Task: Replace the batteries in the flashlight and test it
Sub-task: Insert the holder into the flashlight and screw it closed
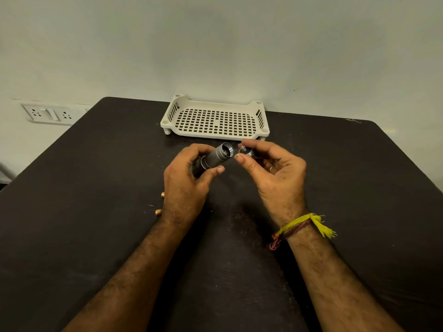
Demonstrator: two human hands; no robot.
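My left hand (pixel 185 180) grips the grey metal flashlight body (pixel 217 156), held above the table with its open tail end tilted up and to the right. My right hand (pixel 275 173) pinches the silver tail cap (pixel 247 151) between thumb and fingers; its small spring faces the open tube. A narrow gap separates cap and body. Two small copper-tipped batteries lie on the table by my left wrist, one (pixel 163 194) above the other (pixel 158 212), mostly hidden behind the wrist.
A white perforated plastic tray (pixel 215 119) stands empty at the back of the black table (pixel 96 212), against the wall. A wall socket panel (pixel 49 113) sits at the left, beyond the table's edge.
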